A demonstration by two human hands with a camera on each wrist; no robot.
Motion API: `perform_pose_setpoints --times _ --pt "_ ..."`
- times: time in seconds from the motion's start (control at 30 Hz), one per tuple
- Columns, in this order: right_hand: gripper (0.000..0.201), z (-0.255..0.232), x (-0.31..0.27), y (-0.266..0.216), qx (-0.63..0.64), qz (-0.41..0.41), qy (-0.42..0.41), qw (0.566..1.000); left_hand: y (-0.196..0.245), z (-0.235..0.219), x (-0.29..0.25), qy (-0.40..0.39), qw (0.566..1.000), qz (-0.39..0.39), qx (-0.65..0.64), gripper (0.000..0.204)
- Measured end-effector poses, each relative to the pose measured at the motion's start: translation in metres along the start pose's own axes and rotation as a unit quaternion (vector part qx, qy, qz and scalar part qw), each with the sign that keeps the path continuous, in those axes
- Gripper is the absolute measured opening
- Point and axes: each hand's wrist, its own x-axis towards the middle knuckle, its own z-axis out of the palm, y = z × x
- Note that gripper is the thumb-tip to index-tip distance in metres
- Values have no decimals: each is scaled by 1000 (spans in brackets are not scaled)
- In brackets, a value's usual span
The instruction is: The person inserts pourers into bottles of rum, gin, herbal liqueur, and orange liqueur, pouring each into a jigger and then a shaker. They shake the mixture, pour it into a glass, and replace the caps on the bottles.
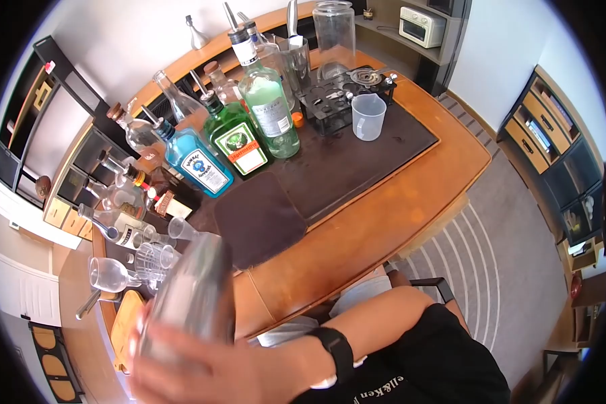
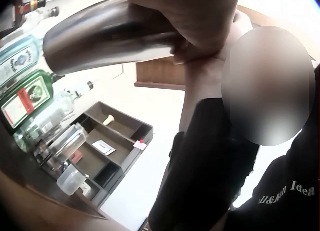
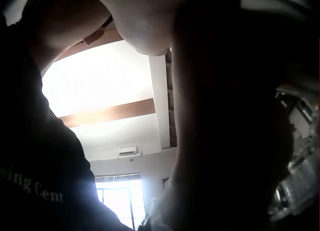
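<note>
A metal cocktail shaker (image 1: 192, 289), blurred by motion, is tilted over the table's near left side in the head view. My right hand (image 1: 205, 367), with a black watch on its wrist, grips the shaker's lower end. In the left wrist view the shaker (image 2: 110, 35) stretches out to the left, and my left hand (image 2: 192, 15) holds its near end from above. Most of the left hand is hidden behind the shaker and right hand in the head view. The right wrist view is very dark, with part of a hand (image 3: 145, 20) at its top.
Several bottles, among them a blue one (image 1: 198, 165) and a green one (image 1: 239, 138), stand beyond a dark mat (image 1: 259, 219). Glasses (image 1: 158, 259) crowd the left side. A plastic measuring cup (image 1: 369, 118) stands by a black rack (image 1: 326, 108) of bar tools.
</note>
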Motion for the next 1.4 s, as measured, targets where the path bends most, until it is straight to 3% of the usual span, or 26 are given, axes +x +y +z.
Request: perform_pose_setpoints --times 0.03,0.13,0.2,0.27,0.33,0.4,0.43,0.5,0.53,0.6,0.63,0.7,0.8,0.83,0.87,0.93,0.97,1.0,1.07,1.13,1.17,1.23,1.27,1.3,1.37,1.4 --pt "18 11 5 -10 6 -30 88 996 1 -1 1 -1 1000 1 -1 67" --pt "18 33 15 -8 -7 26 154 988 1 -1 4 -1 1000 7 0 67" --pt "59 -2 0 35 -1 110 -66 992 3 1 7 -4 1000 17 -5 67" --pt "65 -6 -2 61 32 235 -99 966 6 4 10 -8 999 31 -14 67" --pt "58 -26 4 53 50 178 -79 980 14 9 21 -12 998 64 -28 67" --pt "45 -35 -2 42 59 111 54 991 25 18 35 -19 993 106 -47 67" --pt "48 -44 -5 40 49 97 94 990 31 24 42 -21 990 129 -57 67" --pt "56 -64 -13 51 -49 150 110 981 40 49 54 -37 983 165 -68 67" --pt "60 -73 -15 56 -105 195 101 970 43 65 58 -44 984 159 -70 67" --pt "70 -80 -19 62 -154 267 78 948 47 92 57 -19 989 1 -145 69" --pt "69 -84 -22 60 -159 268 79 947 51 97 55 6 985 -21 -172 63" --pt "66 -87 -23 44 -101 226 103 964 68 94 52 26 974 49 -219 62" --pt "63 -90 -22 23 41 219 125 967 108 88 44 124 957 169 -200 42" --pt "62 -95 -21 18 65 218 128 965 105 92 46 163 943 202 -210 46" --pt "61 -97 -20 21 57 211 128 967 93 96 48 143 951 168 -219 48" --pt "58 -95 -17 38 -123 204 116 964 68 103 51 101 958 103 -246 52" --pt "57 -88 -10 40 -200 224 93 949 72 91 52 44 947 -49 -315 46" --pt "57 -74 0 36 -222 284 63 931 74 92 48 56 951 -41 -302 46" --pt "58 -67 -13 38 -173 160 157 959 77 94 37 86 954 7 -288 45" --pt "58 -59 -11 17 23 189 147 971 82 86 32 111 955 131 -240 47" --pt "58 -65 -11 11 52 217 122 967 90 95 40 228 938 161 -206 37" --pt "57 -80 -9 2 110 262 78 955 92 103 43 272 926 176 -196 34" --pt "57 -84 -6 0 137 282 59 948 82 96 37 201 940 161 -224 41" --pt "58 -84 -6 11 26 267 40 962 74 92 35 129 949 145 -250 48" --pt "60 -81 -5 35 -208 237 12 949 67 91 43 47 972 -26 -227 55" --pt "66 -71 2 38 -180 313 46 932 67 93 40 74 968 -101 -216 57"
